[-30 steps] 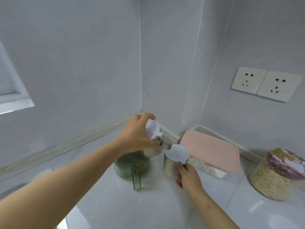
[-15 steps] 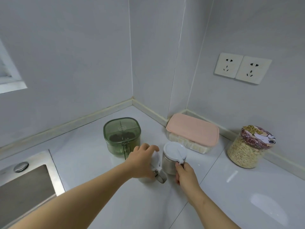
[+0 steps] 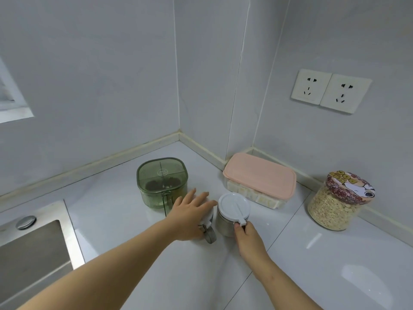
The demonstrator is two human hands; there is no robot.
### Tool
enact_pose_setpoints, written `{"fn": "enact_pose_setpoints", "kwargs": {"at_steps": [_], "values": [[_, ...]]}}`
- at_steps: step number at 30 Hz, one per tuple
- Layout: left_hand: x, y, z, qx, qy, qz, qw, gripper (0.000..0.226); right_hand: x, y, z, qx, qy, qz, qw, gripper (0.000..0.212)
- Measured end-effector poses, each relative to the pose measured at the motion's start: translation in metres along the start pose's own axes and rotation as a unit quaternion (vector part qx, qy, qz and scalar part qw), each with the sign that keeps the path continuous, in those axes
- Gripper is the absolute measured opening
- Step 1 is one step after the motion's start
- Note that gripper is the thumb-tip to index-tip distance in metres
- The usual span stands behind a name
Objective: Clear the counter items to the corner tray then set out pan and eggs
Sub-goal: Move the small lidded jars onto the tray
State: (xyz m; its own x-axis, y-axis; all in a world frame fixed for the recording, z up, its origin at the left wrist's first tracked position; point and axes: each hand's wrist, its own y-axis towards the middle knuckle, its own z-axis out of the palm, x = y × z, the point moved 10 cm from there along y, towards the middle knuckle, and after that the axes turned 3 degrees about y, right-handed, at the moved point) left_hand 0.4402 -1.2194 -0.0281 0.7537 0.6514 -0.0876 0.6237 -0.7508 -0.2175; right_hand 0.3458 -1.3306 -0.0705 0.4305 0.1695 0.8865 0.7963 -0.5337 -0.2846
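Steel canister (image 3: 232, 209), white-lidded, stands upright on the bench (image 3: 125, 220) — the right hand (image 3: 245, 236) reaches from its near side, fingers (image 3: 237, 227) pinched on its handle. Just left of it stands a second canister (image 3: 209, 224). The left hand (image 3: 190, 211) lies over that lid, fingers (image 3: 201, 199) apart and nearly straight, where half a second ago they curled round it. Behind the steel canister are a green container (image 3: 162, 182), left, and a pink-lidded box (image 3: 260, 177), right. The oat jar (image 3: 337, 204) is well to the right — lid lettering illegible.
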Motion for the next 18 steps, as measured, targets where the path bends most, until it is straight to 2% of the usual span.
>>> {"fn": "enact_pose_setpoints", "kwargs": {"at_steps": [2, 4, 5, 6, 7, 8, 9, 11, 15, 18], "values": [[-0.002, -0.008, -0.003, -0.025, -0.019, -0.006, 0.999, 0.072, 0.003, -0.002, 0.0, -0.003, -0.004, -0.008, 1.0, 0.014], [0.0, -0.022, -0.011, -0.125, -0.095, -0.033, 0.987, 0.069, 0.004, -0.003, 0.001, -0.002, -0.009, -0.01, 1.0, 0.014], [0.005, -0.033, -0.019, -0.211, -0.165, -0.055, 0.962, 0.065, 0.005, -0.003, 0.001, -0.002, -0.012, -0.01, 1.0, 0.014], [0.012, -0.047, -0.024, -0.293, -0.238, -0.09, 0.922, 0.057, 0.005, -0.003, 0.001, -0.004, -0.015, -0.008, 1.0, 0.015], [0.02, -0.061, -0.022, -0.349, -0.295, -0.14, 0.878, 0.047, 0.005, -0.003, 0.0, -0.005, -0.018, -0.005, 1.0, 0.016], [0.026, -0.072, -0.015, -0.372, -0.337, -0.196, 0.843, 0.038, 0.004, -0.003, 0.0, -0.007, -0.019, -0.003, 1.0, 0.017], [0.028, -0.077, -0.006, -0.368, -0.364, -0.246, 0.819, 0.034, 0.004, -0.004, 0.0, -0.007, -0.019, -0.001, 1.0, 0.017], [0.026, -0.075, 0.011, -0.326, -0.4, -0.302, 0.801, 0.037, 0.004, -0.004, 0.0, -0.008, -0.014, 0.001, 1.0, 0.017], [0.017, -0.061, 0.047, -0.194, -0.456, -0.336, 0.801, 0.04, 0.004, -0.005, 0.002, -0.004, -0.006, 0.007, 1.0, 0.015], [0.019, -0.061, 0.056, -0.181, -0.516, -0.338, 0.766, 0.024, 0.001, -0.003, 0.003, -0.004, -0.004, 0.013, 1.0, 0.017]]}}
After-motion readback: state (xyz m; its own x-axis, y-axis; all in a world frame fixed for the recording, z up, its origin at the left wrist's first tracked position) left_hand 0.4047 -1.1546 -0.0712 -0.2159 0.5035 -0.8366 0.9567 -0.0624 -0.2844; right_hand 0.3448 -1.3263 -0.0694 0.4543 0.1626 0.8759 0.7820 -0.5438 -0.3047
